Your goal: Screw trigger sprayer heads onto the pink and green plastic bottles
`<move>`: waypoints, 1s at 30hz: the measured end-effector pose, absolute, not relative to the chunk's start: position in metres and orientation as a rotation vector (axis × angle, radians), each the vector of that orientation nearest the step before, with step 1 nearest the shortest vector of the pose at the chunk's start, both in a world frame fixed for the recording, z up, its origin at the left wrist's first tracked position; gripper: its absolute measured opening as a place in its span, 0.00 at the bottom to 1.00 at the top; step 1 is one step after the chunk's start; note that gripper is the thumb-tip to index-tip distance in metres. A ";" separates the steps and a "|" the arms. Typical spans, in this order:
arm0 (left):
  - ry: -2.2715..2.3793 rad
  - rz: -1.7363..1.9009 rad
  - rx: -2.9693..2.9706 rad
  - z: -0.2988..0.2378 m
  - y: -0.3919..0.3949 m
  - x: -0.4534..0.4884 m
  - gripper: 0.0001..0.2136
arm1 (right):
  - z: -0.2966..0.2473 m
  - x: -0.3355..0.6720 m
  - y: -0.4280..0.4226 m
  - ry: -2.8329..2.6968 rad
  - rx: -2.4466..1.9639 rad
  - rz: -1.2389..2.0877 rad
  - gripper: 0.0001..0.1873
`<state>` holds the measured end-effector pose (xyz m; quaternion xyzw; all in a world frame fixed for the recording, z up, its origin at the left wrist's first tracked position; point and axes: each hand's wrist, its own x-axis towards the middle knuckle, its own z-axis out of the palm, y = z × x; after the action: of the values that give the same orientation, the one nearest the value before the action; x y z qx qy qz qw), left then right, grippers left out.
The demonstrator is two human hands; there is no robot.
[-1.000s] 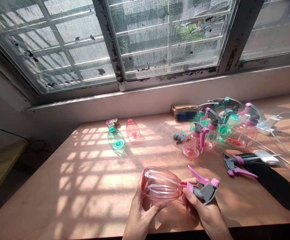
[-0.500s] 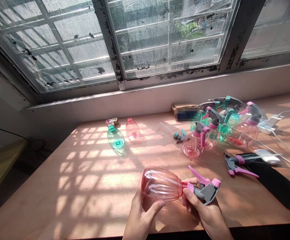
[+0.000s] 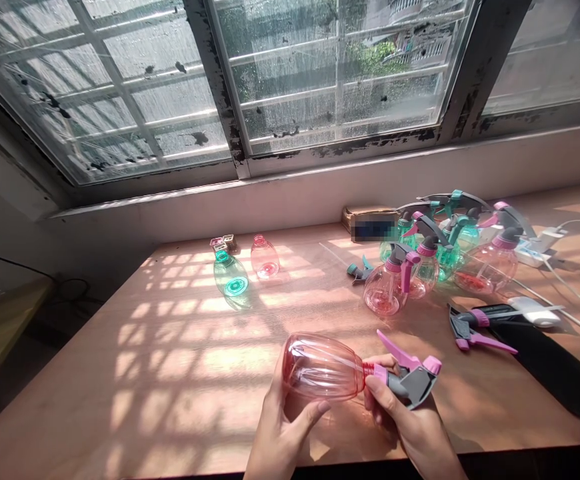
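A clear red spray bottle (image 3: pixel 323 367) lies on its side in the air above the front of the table, its neck pointing right. My left hand (image 3: pixel 290 420) is wrapped round the bottle's base, thumb along the near side. At the neck, my right hand (image 3: pixel 395 407) pinches the pink collar of a grey and pink trigger sprayer head (image 3: pixel 415 380). The head meets the bottle's threaded neck, where some red thread still shows. Most fingers of my left hand are hidden behind the bottle.
Several assembled spray bottles (image 3: pixel 385 290) crowd the right rear. A loose pink sprayer head (image 3: pixel 475 327) lies near a black mat (image 3: pixel 555 373) and white mouse (image 3: pixel 535 312). A teal sprayer head (image 3: pixel 360 272) is further back. Headless green (image 3: pixel 231 277) and red bottles (image 3: pixel 265 259) stand left.
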<state>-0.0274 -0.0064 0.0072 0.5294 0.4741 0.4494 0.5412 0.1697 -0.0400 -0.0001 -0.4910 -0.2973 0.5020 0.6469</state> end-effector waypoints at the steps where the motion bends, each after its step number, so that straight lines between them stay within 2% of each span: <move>1: 1.130 1.071 1.262 0.006 -0.007 -0.027 0.40 | 0.000 0.170 -0.040 -0.679 -1.116 1.137 0.23; 30: 1.158 1.048 1.255 0.014 -0.009 -0.026 0.41 | 0.000 0.170 -0.041 -0.706 -1.121 1.134 0.23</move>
<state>-0.0263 -0.0087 0.0142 0.5278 0.4869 0.4405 0.5389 0.1704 -0.0413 0.0000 -0.4921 -0.3101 0.4976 0.6435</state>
